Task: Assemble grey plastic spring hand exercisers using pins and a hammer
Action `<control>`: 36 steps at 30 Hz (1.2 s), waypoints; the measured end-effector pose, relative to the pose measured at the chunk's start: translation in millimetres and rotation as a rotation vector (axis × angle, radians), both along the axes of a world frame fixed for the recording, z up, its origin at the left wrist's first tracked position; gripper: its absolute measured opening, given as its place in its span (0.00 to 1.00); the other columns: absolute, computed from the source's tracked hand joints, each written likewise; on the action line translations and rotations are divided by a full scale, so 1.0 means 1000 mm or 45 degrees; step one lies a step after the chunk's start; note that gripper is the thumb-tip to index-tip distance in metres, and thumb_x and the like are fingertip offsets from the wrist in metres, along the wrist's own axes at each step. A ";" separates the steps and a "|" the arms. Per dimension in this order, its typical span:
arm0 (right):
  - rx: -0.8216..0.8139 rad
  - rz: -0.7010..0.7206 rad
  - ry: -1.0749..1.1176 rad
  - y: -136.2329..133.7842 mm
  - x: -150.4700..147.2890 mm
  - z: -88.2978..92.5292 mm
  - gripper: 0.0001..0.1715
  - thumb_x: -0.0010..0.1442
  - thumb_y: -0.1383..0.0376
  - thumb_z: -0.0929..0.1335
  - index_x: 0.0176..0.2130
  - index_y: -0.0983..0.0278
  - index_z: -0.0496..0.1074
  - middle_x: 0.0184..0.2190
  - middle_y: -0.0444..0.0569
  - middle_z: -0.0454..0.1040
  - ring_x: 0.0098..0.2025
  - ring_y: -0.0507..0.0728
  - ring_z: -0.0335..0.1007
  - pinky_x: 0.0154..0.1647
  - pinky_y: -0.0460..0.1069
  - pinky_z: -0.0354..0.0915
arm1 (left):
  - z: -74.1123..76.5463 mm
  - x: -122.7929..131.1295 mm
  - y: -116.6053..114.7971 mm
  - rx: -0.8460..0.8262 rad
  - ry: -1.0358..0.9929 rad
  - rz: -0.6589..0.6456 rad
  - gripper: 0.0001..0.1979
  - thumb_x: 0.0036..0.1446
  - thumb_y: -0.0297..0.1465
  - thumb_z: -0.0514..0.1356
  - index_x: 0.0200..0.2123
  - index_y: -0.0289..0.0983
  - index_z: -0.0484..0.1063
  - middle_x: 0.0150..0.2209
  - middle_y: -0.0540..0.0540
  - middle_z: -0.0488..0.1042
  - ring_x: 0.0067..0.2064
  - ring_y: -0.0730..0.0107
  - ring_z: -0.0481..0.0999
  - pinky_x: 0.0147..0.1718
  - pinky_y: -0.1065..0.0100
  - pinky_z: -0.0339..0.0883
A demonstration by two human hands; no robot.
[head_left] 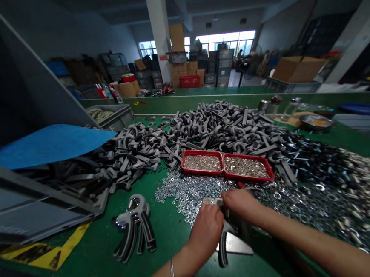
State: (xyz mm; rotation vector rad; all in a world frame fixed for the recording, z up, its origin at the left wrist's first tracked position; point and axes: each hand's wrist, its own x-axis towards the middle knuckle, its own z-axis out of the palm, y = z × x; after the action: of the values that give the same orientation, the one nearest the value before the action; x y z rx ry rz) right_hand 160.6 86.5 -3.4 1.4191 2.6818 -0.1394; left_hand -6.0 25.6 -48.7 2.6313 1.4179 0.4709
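Note:
Both my hands meet low in the middle of the green table over a grey and black hand-grip part (225, 243). My left hand (206, 229) is closed around the part's upper end. My right hand (241, 203) is closed too, its fingers pinched at a small metal piece (211, 201) on top of the part. What the right fingers hold is too small to name. Just left of my hands lie assembled hand grippers (133, 228) with a spring. A heap of silver washers (189, 193) lies directly behind my hands.
Two red trays (225, 154) of small metal parts stand behind the washers. A large pile of grey handles (203, 130) fills the table's middle. Black parts and metal pieces (344, 173) spread to the right. A tipped grey crate (32, 197) with a blue sheet (49, 143) stands left.

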 end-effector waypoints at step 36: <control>-0.605 -0.693 0.897 -0.105 0.125 -0.019 0.22 0.65 0.48 0.58 0.43 0.57 0.71 0.36 0.53 0.79 0.38 0.64 0.76 0.39 0.55 0.71 | 0.021 0.014 -0.034 -0.328 -0.148 0.163 0.27 0.60 0.26 0.55 0.63 0.37 0.64 0.61 0.36 0.68 0.57 0.46 0.69 0.57 0.45 0.63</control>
State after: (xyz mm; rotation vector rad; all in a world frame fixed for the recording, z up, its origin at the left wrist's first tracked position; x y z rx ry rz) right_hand 285.8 -18.4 -22.5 2.1400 2.3017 -1.4428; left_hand 8.0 -8.8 -27.5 2.2859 1.5043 0.4148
